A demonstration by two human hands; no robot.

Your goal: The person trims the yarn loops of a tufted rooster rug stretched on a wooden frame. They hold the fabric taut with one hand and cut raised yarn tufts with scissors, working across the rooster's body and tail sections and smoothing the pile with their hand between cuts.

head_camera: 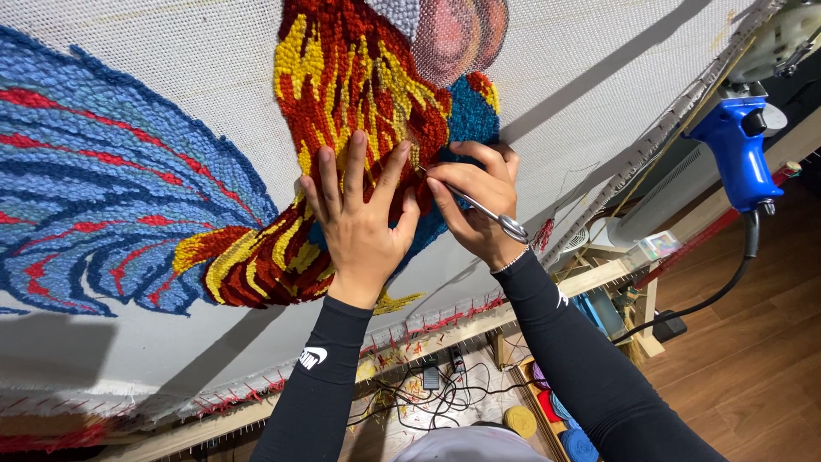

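My left hand [359, 210] lies flat with fingers spread on a tufted rooster design [342, 77] of red, yellow and orange yarn, worked into a white backing cloth [197, 51] stretched on a wooden frame [599, 278]. My right hand [475, 201] grips small metal scissors [492, 214], whose tips point at the yarn just beside my left fingertips. Both arms wear black sleeves. Blue tail feathers [94, 180] with red streaks fill the left side of the cloth.
A blue tufting gun [737, 141] hangs at the frame's right edge, its black cable [710, 299] running down to the wooden floor [753, 368]. Below the frame lie tangled cables [428, 393] and several yarn balls [547, 411] in a box.
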